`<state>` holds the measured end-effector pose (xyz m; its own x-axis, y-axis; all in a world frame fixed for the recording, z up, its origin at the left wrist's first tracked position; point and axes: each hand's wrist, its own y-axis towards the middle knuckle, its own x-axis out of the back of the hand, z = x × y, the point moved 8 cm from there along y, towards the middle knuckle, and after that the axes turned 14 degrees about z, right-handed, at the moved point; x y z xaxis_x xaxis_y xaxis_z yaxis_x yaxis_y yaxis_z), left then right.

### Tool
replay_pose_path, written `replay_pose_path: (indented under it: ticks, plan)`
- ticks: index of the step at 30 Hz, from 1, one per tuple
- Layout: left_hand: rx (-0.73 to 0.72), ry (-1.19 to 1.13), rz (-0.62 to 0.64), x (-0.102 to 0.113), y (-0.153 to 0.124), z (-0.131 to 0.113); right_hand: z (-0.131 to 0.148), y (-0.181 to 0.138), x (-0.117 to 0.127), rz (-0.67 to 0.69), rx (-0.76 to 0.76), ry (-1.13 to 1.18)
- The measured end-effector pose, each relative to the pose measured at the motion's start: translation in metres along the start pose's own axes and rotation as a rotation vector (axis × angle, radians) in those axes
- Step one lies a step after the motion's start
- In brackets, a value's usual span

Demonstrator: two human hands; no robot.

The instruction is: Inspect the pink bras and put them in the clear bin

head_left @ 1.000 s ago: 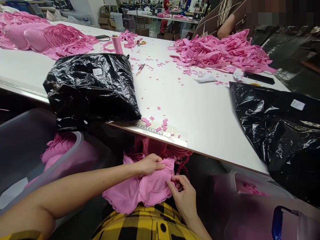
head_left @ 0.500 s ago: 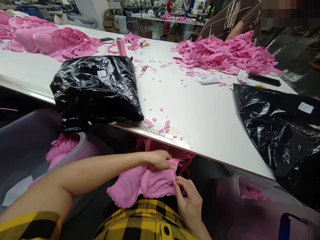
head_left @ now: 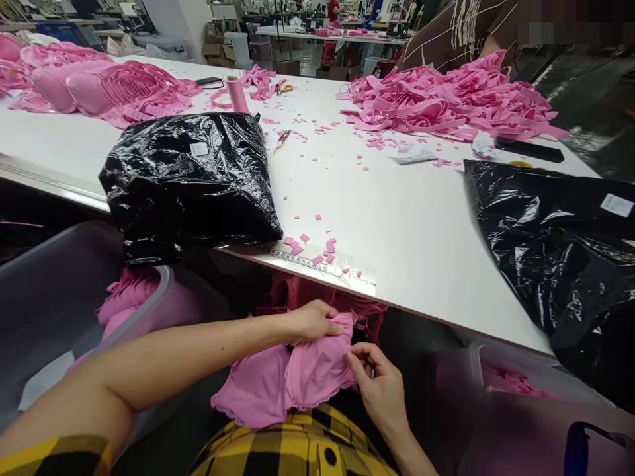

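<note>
Your left hand (head_left: 313, 322) pinches the top edge of the pink garment (head_left: 292, 383), fingers closed on it. Your right hand (head_left: 381, 387) grips its side edge. It lies on your lap, just below the white table (head_left: 411, 225).

A crumpled black bag (head_left: 188, 178) with a white label lies at the near edge of the white desk (head_left: 407, 218). Just behind the bag stands a pink thread spool (head_left: 237, 96), and farther back to its left is a pile of pink cups (head_left: 99, 86). At its right front corner, pink scraps (head_left: 307, 241) lie around a tape measure (head_left: 302, 259) (flat along the edge). Well to its right lies a second black bag (head_left: 560, 244), and behind, to the right, a heap of pink strips (head_left: 446, 99). Below it stands a grey bin (head_left: 49, 284).
</note>
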<state>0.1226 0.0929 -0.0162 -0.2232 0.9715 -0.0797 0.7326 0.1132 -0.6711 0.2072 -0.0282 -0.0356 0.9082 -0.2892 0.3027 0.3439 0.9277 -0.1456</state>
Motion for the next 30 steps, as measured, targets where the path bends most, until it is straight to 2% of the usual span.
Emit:
replay_pose_path:
  ticks: [4, 7, 11, 18, 20, 24, 30]
  plan:
    - [-0.045, -0.030, 0.037, -0.001, 0.007, 0.008, -0.009, 0.000, -0.012, 0.095, -0.114, 0.191]
    - [-0.062, -0.016, 0.047, -0.002, 0.010, 0.010, -0.011, 0.002, -0.022, 0.159, -0.144, 0.351]
    - [-0.038, 0.015, 0.039, -0.005, 0.009, 0.014, -0.018, 0.003, -0.040, 0.318, -0.239, 0.591]
    - [-0.022, 0.088, 0.022, -0.007, 0.008, 0.020, -0.016, -0.011, -0.057, 0.536, -0.345, 0.756]
    - [-0.022, 0.126, 0.022, -0.008, 0.007, 0.020, -0.014, -0.017, -0.061, 0.558, -0.402, 0.833]
    - [-0.030, 0.194, 0.056, -0.015, 0.004, 0.015, -0.011, -0.023, -0.064, 0.512, -0.472, 0.860]
    - [-0.076, 0.301, 0.050, -0.023, 0.003, 0.008, -0.014, -0.024, -0.064, 0.509, -0.380, 0.702]
